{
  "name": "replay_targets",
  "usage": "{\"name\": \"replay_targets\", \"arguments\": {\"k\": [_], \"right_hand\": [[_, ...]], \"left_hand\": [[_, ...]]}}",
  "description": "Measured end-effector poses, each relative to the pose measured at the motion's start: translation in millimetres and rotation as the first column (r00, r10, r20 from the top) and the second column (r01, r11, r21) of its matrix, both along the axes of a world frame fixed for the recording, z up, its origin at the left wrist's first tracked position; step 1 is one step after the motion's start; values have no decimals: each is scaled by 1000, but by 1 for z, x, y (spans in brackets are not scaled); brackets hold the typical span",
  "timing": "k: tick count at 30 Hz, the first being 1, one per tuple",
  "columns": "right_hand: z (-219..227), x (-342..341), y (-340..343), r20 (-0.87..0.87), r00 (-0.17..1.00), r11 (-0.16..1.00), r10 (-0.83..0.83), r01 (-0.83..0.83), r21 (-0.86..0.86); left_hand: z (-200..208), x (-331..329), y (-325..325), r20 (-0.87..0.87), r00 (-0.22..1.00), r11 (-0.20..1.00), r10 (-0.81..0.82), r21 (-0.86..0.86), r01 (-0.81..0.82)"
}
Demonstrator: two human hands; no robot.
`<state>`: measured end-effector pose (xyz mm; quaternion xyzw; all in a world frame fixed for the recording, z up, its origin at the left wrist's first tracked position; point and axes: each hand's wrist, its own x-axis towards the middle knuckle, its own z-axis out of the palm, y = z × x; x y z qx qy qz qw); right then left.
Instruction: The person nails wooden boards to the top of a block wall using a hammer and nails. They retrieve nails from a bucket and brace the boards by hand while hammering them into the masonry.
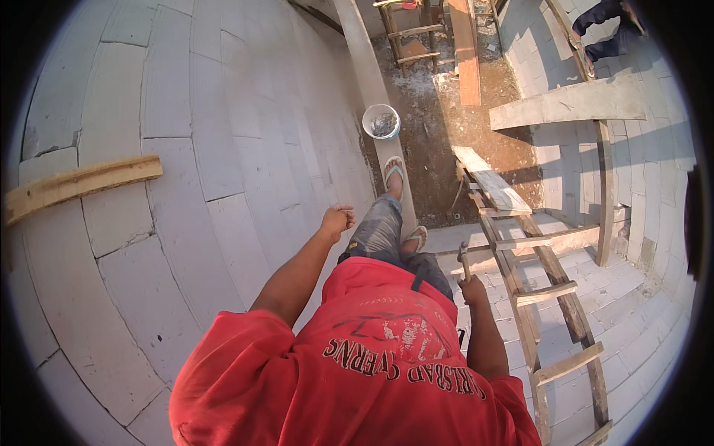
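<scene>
My right hand (471, 288) is closed round the wooden handle of a hammer (465, 262), whose head points up and away from me beside the ladder. On the other side, my left hand (338, 221) hangs near the pale block wall (245, 178) with its fingers curled in. Whether anything small is inside them I cannot make out. My sandalled feet stand on a narrow grey ledge (410, 215), one in front of the other. Just ahead of the front foot, a white bucket (367, 125) with grey material in it rests on the same ledge.
A wooden ladder (567, 291) leans at my right, with a board (491, 178) near its top. Below lies a brown dirt floor (431, 160). A concrete beam (569, 102) crosses at right; a person in dark trousers (606, 33) is beyond it. A timber piece (85, 186) juts at left.
</scene>
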<state>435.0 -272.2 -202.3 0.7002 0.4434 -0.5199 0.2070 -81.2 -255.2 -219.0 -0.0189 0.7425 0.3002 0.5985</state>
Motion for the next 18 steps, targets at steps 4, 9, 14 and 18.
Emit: {"name": "replay_targets", "arguments": {"k": [4, 9, 14, 18], "right_hand": [[7, -47, 33, -19, 997, 996, -75, 74, -42], [-7, -91, 56, 31, 995, 985, -92, 95, -145], [-39, -116, 78, 56, 981, 982, 185, -183, -41], [-46, -175, 93, 173, 972, 987, 160, -157, -25]], "left_hand": [[-64, -52, 34, -68, 990, 990, -122, -79, 117], [-132, -100, 108, -79, 958, 960, -277, 22, 279], [-190, -115, 201, -410, 761, 837, -502, -11, 546], [-184, -77, 333, -502, 567, 731, -653, -221, 645]]}}
